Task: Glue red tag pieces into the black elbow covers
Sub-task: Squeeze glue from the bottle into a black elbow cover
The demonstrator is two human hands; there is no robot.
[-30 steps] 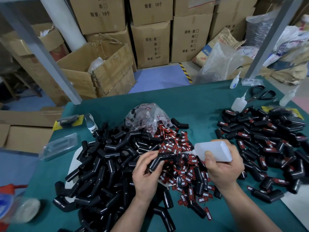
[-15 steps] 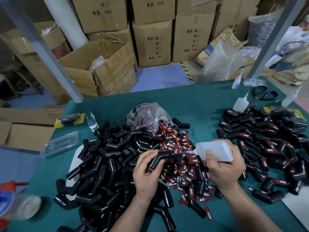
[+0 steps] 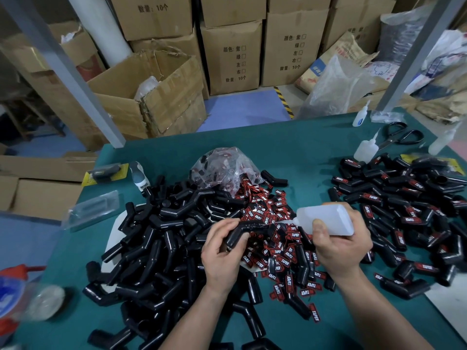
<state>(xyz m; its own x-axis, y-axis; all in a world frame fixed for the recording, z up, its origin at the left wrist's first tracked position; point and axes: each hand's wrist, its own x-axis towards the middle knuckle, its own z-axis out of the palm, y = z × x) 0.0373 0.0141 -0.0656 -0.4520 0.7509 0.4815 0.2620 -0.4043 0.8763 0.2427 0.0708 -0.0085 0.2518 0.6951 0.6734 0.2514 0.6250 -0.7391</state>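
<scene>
Two big heaps of black elbow-shaped plastic covers lie on the green felt-topped desk (image 3: 290, 150): a plain untagged heap (image 3: 161, 238) on the left and a heap already bearing red tags (image 3: 404, 198) on the right. Between them spreads a pile of small red and black "TAPER" tag pieces (image 3: 278, 248), spilling from a crumpled clear plastic bag (image 3: 222, 170). The right hand (image 3: 338, 246) grips a translucent white squeeze bottle of glue (image 3: 326, 219), its fingers wrapped round the body and its nozzle pointing left, its tip touching or just off the black elbow cover (image 3: 243, 231) held above the tag pile. The left hand (image 3: 222, 251) pinches that cover between thumb and fingers. Black-handled scissors (image 3: 401, 137) and a smaller glue bottle (image 3: 365, 150) sit at the far right.
</scene>
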